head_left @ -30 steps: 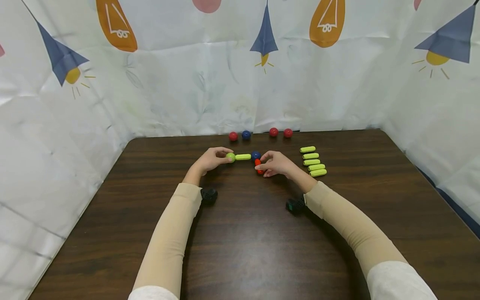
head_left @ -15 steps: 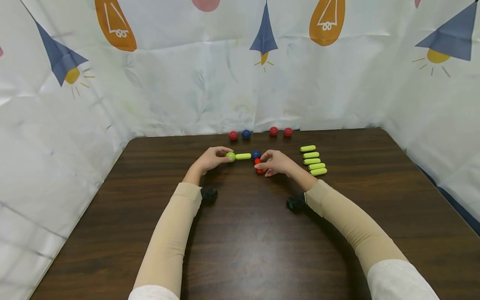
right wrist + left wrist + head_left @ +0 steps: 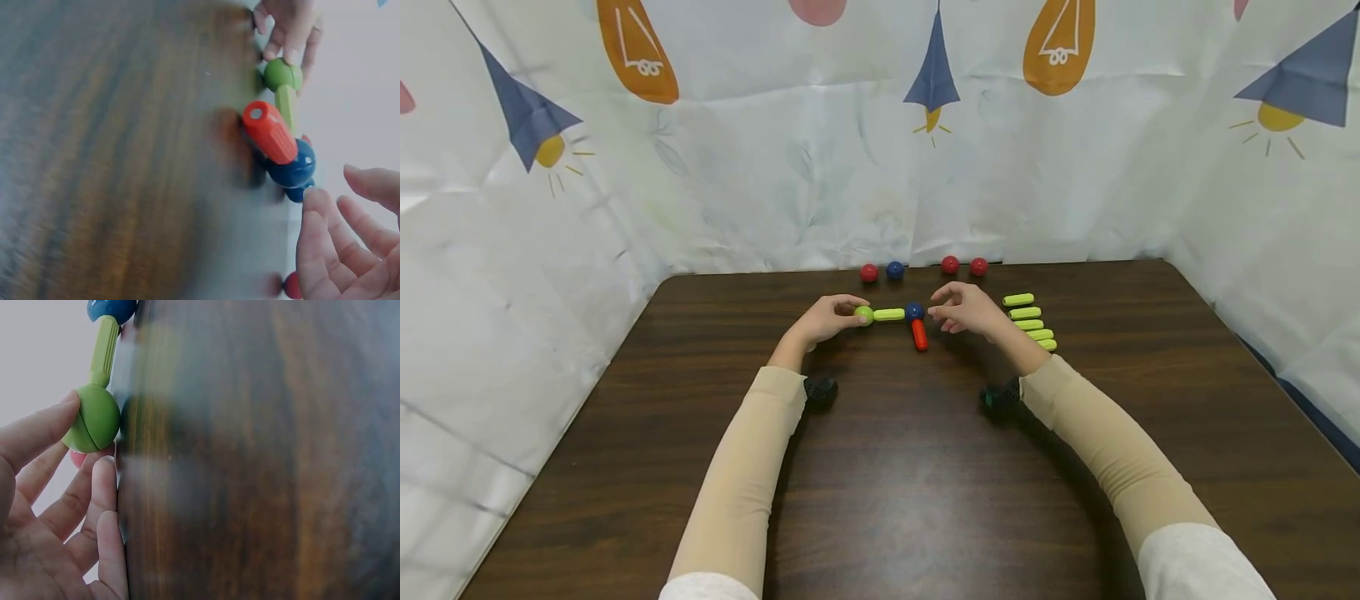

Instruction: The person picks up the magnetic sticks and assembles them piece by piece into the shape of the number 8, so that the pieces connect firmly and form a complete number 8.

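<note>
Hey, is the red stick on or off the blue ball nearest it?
On: in the right wrist view, one end of the red stick sits against the blue ball, no gap showing.

Curtained-off work corner, white fabric (image 3: pixel 737 200) across the top and both sides of the frame, blue lamps (image 3: pixel 933 75) and orange bulbs (image 3: pixel 1060 46) printed along its upper part, dark wood-grain tabletop (image 3: pixel 865 483) filling the lower centre, kind of room beyond hidden

The dark wood-grained table (image 3: pixel 880 475) bore three red balls (image 3: pixel 950 264) and one blue ball (image 3: pixel 895 270) near its far edge, five lime rods (image 3: pixel 1026 313) at right, and an L-shaped chain (image 3: pixel 889 314) of two balls and two rods.
</note>
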The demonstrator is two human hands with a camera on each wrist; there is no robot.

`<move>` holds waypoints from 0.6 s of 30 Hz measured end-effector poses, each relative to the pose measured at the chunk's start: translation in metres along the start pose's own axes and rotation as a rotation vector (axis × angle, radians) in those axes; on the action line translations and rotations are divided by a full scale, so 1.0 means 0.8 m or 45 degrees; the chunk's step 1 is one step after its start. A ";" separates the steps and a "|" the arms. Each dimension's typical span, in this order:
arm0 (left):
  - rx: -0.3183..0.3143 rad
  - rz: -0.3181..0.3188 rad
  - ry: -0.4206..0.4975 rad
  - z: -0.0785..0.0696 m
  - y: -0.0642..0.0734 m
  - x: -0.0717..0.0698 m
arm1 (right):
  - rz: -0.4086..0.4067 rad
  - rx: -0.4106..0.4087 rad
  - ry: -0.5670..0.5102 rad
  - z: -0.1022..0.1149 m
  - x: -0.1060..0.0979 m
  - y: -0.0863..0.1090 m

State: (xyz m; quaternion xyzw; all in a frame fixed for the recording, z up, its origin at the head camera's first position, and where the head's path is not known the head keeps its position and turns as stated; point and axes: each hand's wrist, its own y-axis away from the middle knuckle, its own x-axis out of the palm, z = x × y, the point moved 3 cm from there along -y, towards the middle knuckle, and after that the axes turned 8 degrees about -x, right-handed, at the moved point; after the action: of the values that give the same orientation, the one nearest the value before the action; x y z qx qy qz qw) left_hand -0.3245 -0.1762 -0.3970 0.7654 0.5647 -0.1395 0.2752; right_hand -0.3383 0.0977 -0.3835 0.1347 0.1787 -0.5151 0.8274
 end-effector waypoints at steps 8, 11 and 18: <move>-0.011 -0.005 0.027 0.001 0.000 0.000 | -0.102 -0.115 0.116 0.013 -0.014 -0.007; -0.002 -0.006 0.028 0.002 -0.002 0.000 | -0.142 -0.153 0.200 0.019 -0.024 -0.007; 0.003 0.012 0.015 0.000 0.000 -0.001 | -0.208 -0.146 0.346 0.025 -0.056 -0.006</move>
State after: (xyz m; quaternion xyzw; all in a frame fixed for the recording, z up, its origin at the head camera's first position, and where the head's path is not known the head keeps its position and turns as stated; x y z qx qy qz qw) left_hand -0.3245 -0.1772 -0.3966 0.7692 0.5627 -0.1344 0.2714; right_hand -0.3580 0.1236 -0.3460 0.1409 0.3285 -0.5466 0.7573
